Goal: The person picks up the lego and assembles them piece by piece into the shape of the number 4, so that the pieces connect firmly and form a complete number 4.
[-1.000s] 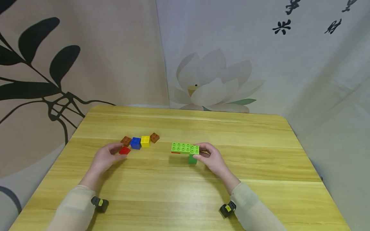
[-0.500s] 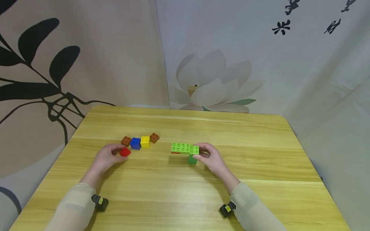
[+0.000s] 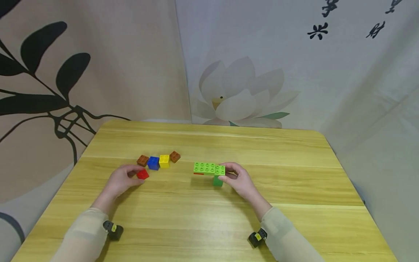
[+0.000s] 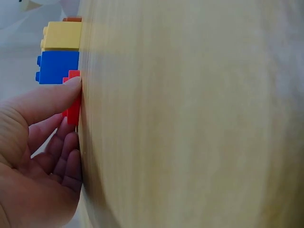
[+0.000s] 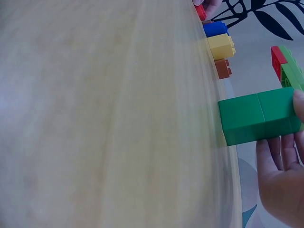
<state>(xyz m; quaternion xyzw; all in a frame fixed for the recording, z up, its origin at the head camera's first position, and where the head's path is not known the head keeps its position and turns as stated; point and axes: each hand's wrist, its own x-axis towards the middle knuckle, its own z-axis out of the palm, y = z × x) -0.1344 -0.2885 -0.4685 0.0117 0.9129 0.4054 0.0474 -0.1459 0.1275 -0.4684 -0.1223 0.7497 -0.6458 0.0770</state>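
Note:
In the head view my left hand [image 3: 121, 179] pinches a flat red brick [image 3: 143, 174] between thumb and fingers. The left wrist view shows this red brick [image 4: 74, 102] low at the table, thumb on its near side. My right hand [image 3: 241, 179] grips a built piece of toy bricks by its right end. Lime green bricks [image 3: 204, 167] form its top, reaching out to the left. Beneath them a stack of two dark green bricks [image 5: 259, 116] stands on the table, and a red brick [image 5: 279, 62] sits under the overhanging end.
Beyond the left hand a brown brick [image 3: 142, 160], a blue brick [image 3: 153, 163], a yellow brick [image 3: 164, 161] and another brown brick [image 3: 175, 157] lie in a row on the wooden table [image 3: 183, 225]. A printed cloth [image 3: 137, 65] hangs behind the table.
The red brick has slid slightly toward me and to the right in my left hand, away from the nearer brown brick. My right hand and the green piece stay put.

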